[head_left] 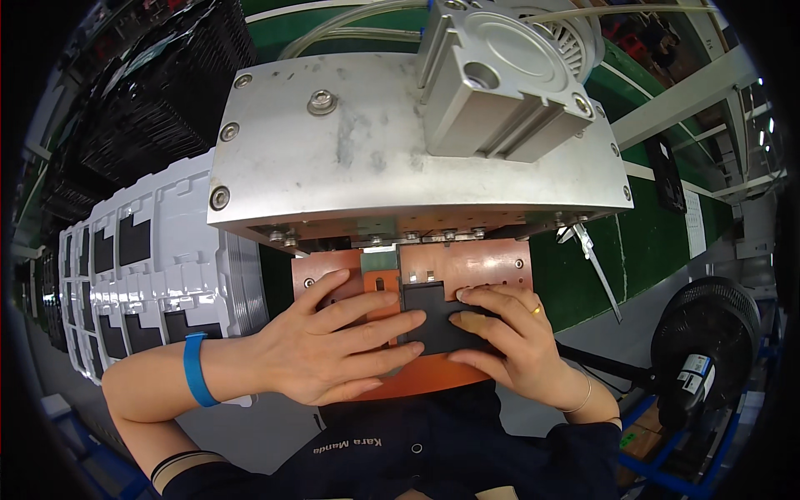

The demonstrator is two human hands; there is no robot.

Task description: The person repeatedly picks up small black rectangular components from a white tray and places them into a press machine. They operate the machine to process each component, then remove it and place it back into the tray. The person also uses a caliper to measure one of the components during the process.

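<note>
Orange fixture: black plate between spread left hand and right hand, grip unclear.

Dark piece: under the right fingers, looked matt and smooth.
Orange plate: around the fingers, looked smooth, faintly glossy.
Block: beyond the fingers, was satin metal, smudged on top.
White trays: left of the fingers, looked glossy plastic.
Wristband: behind the left fingers, looked smooth, rubbery.
Shirt: below the fingers, was matt cloth.
</note>
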